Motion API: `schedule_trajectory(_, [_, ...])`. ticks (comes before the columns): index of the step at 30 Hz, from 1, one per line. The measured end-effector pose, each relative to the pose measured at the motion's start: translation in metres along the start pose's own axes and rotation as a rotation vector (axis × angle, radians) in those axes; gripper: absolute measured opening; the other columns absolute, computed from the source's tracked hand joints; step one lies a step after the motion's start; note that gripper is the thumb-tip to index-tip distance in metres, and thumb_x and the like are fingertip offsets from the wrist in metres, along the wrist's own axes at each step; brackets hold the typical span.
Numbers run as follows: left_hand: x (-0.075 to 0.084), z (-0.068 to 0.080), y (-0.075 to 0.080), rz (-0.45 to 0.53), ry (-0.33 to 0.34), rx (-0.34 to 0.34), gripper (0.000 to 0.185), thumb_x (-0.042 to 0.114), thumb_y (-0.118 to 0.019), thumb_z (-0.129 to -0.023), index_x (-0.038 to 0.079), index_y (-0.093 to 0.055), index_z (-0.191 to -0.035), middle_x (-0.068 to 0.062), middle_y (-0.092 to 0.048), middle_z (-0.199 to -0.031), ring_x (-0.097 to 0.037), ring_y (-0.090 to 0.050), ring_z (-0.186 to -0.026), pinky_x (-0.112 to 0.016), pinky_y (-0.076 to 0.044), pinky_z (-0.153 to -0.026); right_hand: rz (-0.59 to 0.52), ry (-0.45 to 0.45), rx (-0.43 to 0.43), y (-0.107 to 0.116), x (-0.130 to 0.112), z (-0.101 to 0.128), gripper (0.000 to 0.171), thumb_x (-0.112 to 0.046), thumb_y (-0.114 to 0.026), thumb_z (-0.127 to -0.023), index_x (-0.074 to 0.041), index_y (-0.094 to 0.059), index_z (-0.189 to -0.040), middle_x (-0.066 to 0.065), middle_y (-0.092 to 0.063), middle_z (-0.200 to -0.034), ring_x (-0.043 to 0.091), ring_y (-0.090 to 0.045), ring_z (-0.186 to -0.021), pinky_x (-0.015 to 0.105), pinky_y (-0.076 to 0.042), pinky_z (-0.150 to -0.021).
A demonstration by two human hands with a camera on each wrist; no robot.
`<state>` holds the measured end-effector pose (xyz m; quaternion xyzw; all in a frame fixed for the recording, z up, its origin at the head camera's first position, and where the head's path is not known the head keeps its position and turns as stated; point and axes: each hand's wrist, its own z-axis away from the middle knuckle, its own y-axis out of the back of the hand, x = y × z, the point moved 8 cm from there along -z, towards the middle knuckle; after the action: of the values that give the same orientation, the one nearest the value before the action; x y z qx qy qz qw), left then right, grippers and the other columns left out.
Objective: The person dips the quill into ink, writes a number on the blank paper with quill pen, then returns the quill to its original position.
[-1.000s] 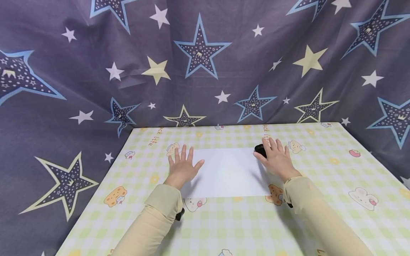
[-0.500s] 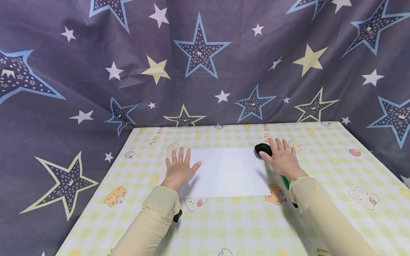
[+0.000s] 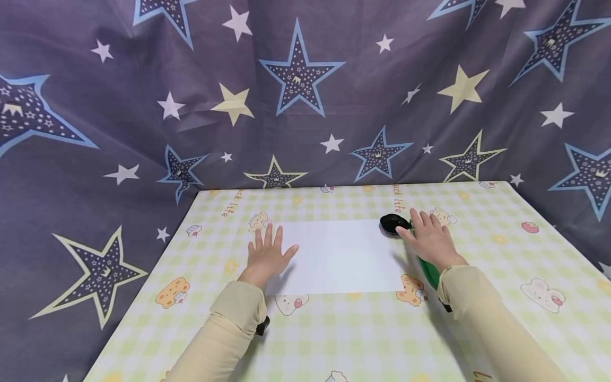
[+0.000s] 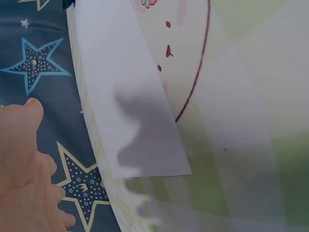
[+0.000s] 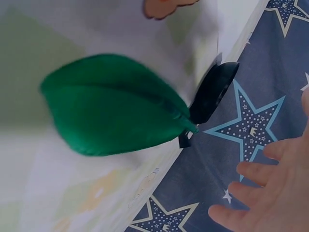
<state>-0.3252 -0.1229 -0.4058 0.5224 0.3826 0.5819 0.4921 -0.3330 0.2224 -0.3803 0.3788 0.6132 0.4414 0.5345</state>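
Note:
My left hand [image 3: 267,260], fingers spread, is at the left end of a white sheet of paper [image 3: 339,260]; in the left wrist view its shadow falls on the sheet. My right hand [image 3: 431,241] is also spread, palm down, and holds nothing. Just left of its fingers sits a glossy black, rounded object [image 3: 393,224] by the paper's far right corner. Beneath the right wrist, partly covered in the head view, lies a green leaf-shaped object [image 5: 116,106] with a short stem. From the right wrist, the stem end overlaps the black piece [image 5: 215,92].
The table [image 3: 334,345] wears a green-and-white checked cover with cartoon prints. Behind and left of it hangs a dark curtain [image 3: 305,138] patterned with stars. Black wrist mounts [image 3: 262,325] show under both sleeves.
My right hand has shifted to the right, uncovering more of the black object and the green leaf-shaped one. The left hand has drifted slightly left and toward me. The paper has stayed put.

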Motion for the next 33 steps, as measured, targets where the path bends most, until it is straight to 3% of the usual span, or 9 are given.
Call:
schedule_trajectory(10, [0.001, 0.001, -0.012, 0.023, -0.064, -0.045, 0.073, 0.051, -0.033, -0.096, 0.007, -0.008, -0.149, -0.019, 0.0, -0.151, -0.043, 0.002, -0.135, -0.059, -0.011, -0.105, 0.0, -0.033, -0.041, -0.008, 0.015, 0.0, 0.088, -0.065, -0.018, -0.091, 0.003, -0.008, -0.146, 0.036, -0.015, -0.141, 0.054, -0.01, -0.127, 0.066, -0.015, -0.099])
schedule_trajectory(19, [0.004, 0.004, -0.02, 0.055, -0.107, -0.088, 0.074, 0.044, -0.046, -0.094, 0.002, -0.014, -0.147, -0.022, -0.006, -0.15, -0.045, -0.004, -0.134, -0.058, -0.013, -0.105, -0.036, -0.072, -0.093, -0.015, 0.022, 0.0, 0.087, -0.063, -0.02, -0.092, 0.006, -0.008, -0.145, 0.041, -0.02, -0.136, 0.057, -0.02, -0.122, 0.067, -0.026, -0.093])
schedule_trajectory(33, [0.014, 0.004, -0.029, 0.054, -0.175, -0.13, 0.073, 0.04, -0.051, -0.093, -0.002, -0.019, -0.145, -0.025, -0.01, -0.149, -0.046, -0.009, -0.133, -0.055, -0.015, -0.106, -0.042, -0.097, -0.142, -0.022, 0.03, -0.002, 0.085, -0.059, -0.023, -0.094, 0.009, -0.009, -0.143, 0.043, -0.022, -0.134, 0.057, -0.03, -0.116, 0.065, -0.031, -0.09])
